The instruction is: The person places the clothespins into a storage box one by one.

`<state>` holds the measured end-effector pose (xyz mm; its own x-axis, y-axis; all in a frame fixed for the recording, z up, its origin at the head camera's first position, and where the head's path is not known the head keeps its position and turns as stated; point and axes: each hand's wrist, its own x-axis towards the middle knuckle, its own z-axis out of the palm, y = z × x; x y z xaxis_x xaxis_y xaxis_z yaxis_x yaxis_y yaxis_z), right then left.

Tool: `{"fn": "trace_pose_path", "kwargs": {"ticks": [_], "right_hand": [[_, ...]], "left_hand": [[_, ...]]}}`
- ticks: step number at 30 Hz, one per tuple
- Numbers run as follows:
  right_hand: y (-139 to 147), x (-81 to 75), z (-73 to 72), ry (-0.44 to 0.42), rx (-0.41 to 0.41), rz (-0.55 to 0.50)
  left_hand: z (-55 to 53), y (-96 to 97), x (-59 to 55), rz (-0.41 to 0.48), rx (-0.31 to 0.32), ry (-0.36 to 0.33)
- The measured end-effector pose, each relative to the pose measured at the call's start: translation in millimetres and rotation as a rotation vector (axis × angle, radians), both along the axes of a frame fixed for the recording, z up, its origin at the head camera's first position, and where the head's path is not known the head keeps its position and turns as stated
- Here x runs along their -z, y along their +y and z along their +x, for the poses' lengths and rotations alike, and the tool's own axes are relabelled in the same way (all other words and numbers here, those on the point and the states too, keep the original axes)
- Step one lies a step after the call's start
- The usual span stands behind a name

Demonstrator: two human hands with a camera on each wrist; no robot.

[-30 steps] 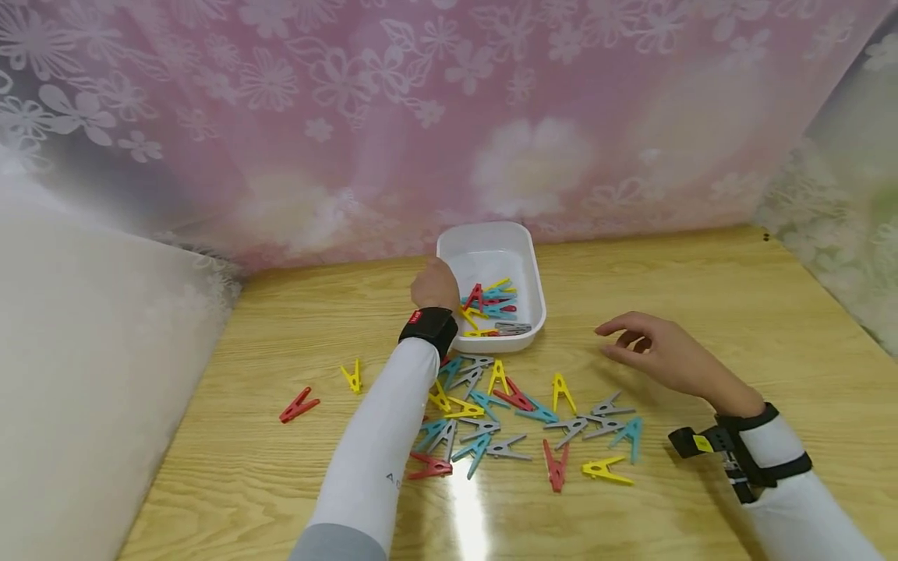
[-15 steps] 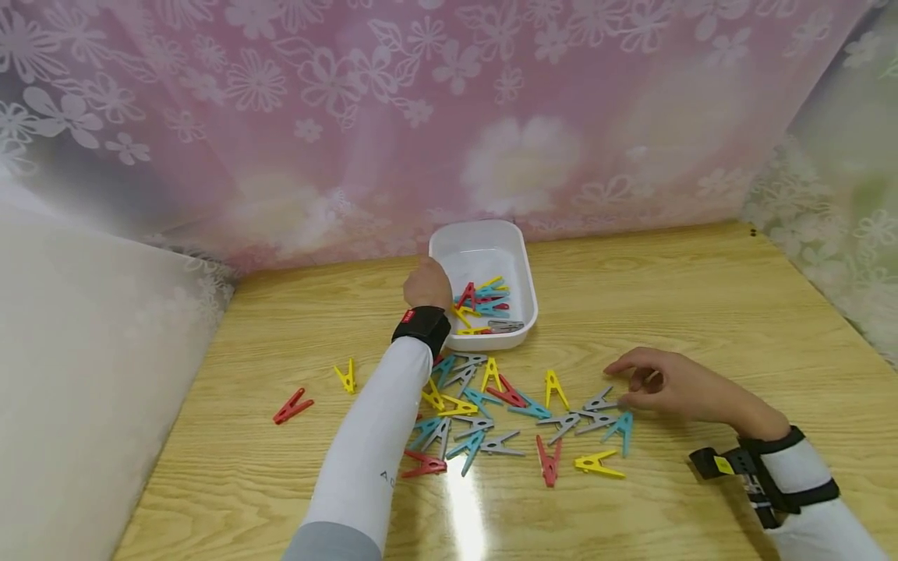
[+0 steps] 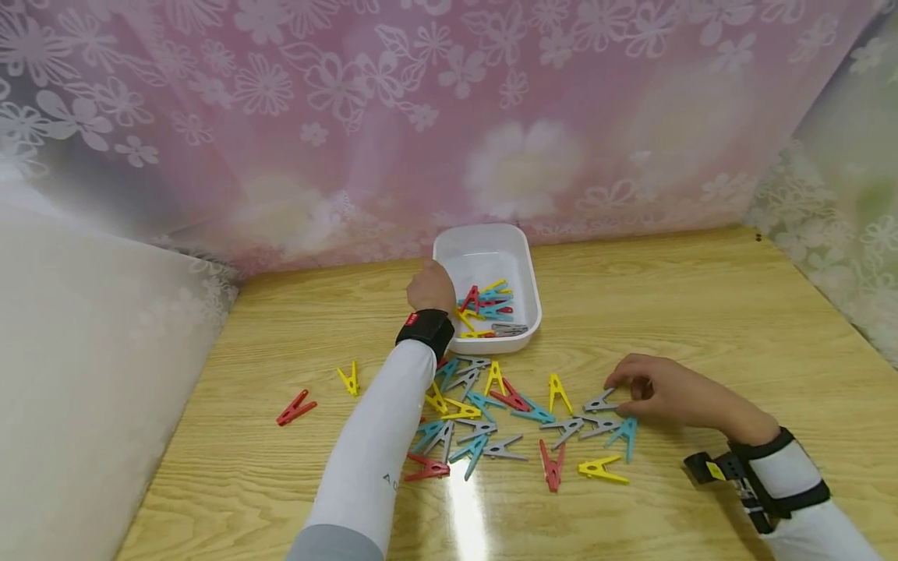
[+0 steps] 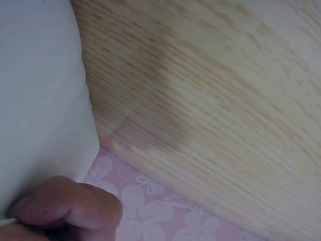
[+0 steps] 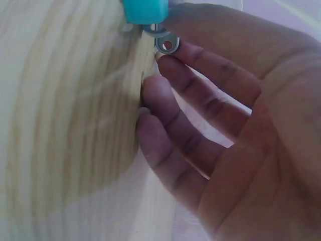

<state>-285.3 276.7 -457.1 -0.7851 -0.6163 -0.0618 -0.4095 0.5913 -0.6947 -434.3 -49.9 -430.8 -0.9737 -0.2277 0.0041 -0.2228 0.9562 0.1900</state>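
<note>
At the left rim of the white plastic tray (image 3: 531,312) my left hand (image 3: 431,287) grips the edge, its fingers (image 4: 75,208) curled over the wall in the left wrist view. Several red, yellow, teal and grey clothespins lie inside at the near end. Right of the scattered pins, my right hand (image 3: 669,392) has thumb and index finger on the two spread legs of a grey clothespin (image 3: 598,403), pinching it on the table. In the right wrist view a grey clothespin end (image 5: 168,45) shows between thumb and fingers, beside a teal clothespin (image 5: 146,11).
Many loose clothespins lie in front of the tray, among them a red clothespin (image 3: 553,466) and a yellow clothespin (image 3: 603,469). Farther left are another red clothespin (image 3: 296,408) and yellow clothespin (image 3: 349,379). A floral curtain (image 3: 393,140) hangs behind the wooden table (image 3: 666,280).
My right hand has come down and slightly left from above the table onto the grey clothespin. The left hand stays on the tray rim.
</note>
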Motion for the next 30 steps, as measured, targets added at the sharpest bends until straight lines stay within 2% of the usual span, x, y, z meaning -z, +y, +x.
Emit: {"fn": "trace_pose_path", "kwargs": {"ticks": [4, 8, 11, 13, 18, 20, 25, 30], "right_hand": [[-2.4, 0.0, 0.7, 0.006, 0.015, -0.012], [-2.3, -0.7, 1.9, 0.012, 0.081, -0.016], [-3.8, -5.9, 0.3, 0.054, 0.151, -0.022], [-6.7, -10.1, -2.9, 0.126, 0.185, -0.033], [-22.1, -21.4, -16.8, 0.321, 0.234, -0.075], [-30.3, -26.8, -24.0, 0.366, 0.253, -0.093], [-51.9, -37.7, -41.7, 0.421, 0.299, -0.121], [-72.5, -43.0, -57.2, 0.383, 0.35, -0.143]], "left_hand": [[-0.7, -2.2, 0.2, -0.008, -0.009, 0.008], [-1.4, -3.4, 1.1, -0.003, -0.018, 0.01], [-1.8, -3.7, 2.8, -0.003, -0.022, 0.012], [-1.1, -3.5, 3.4, -0.007, -0.023, 0.014], [1.4, -1.5, 5.8, -0.02, -0.03, 0.029], [1.8, -0.3, 6.4, -0.025, -0.029, 0.048], [4.2, 2.1, 3.4, -0.031, -0.018, 0.069], [4.7, 3.9, 3.3, -0.041, -0.026, 0.089]]}}
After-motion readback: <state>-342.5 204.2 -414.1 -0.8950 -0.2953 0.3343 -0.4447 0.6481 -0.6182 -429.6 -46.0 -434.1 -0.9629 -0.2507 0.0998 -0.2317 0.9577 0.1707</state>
